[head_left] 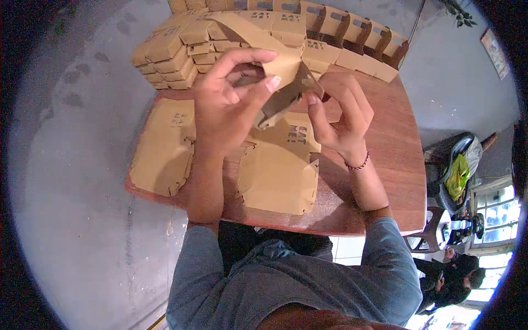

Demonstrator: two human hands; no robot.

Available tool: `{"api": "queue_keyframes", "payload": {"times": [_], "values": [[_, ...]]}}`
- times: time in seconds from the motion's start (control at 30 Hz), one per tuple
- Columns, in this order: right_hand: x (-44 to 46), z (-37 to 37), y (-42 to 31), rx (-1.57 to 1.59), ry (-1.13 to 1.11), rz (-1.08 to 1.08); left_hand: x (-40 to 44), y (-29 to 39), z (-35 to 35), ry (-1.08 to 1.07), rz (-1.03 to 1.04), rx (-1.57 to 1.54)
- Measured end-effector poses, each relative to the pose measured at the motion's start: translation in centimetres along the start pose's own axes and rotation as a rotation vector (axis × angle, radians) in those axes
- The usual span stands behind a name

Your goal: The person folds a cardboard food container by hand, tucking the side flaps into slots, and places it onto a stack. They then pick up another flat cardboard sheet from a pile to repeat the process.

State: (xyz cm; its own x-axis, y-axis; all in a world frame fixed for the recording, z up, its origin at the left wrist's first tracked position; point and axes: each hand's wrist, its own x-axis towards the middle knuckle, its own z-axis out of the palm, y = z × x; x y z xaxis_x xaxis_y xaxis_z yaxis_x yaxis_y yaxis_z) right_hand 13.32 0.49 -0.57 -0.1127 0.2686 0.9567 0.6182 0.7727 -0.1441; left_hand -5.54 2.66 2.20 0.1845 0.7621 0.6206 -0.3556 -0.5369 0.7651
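Note:
Raised above the table, a partly folded brown cardboard box is held between both hands. My left hand pinches its left panel between thumb and fingers. On the other side, my right hand grips a flap at the box's right edge, with a beaded bracelet on that wrist. Below them a flat cardboard box blank printed "EAT ME!" lies on the tabletop. To the left, partly behind my left forearm, rests a flat stack of similar blanks.
Folded boxes are piled at the table's back left. A row of upright boxes with cut-out windows lines the back edge of the wooden table. At the far right are a stool and a person.

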Motion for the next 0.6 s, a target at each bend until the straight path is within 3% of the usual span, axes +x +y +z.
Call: {"api": "queue_keyframes", "payload": {"times": [0.3,0.53,0.6], "values": [[-0.3,0.3,-1.0,0.233,0.038,0.299,-0.2,-0.6,0.9,-0.092,-0.011,0.136],[-0.4,0.5,-1.1,0.24,0.078,0.278,-0.7,-0.9,2.1,-0.083,0.068,0.198],[0.0,0.2,-1.7,0.241,0.045,0.382,-0.6,-0.9,1.9,-0.081,0.097,0.221]]}}
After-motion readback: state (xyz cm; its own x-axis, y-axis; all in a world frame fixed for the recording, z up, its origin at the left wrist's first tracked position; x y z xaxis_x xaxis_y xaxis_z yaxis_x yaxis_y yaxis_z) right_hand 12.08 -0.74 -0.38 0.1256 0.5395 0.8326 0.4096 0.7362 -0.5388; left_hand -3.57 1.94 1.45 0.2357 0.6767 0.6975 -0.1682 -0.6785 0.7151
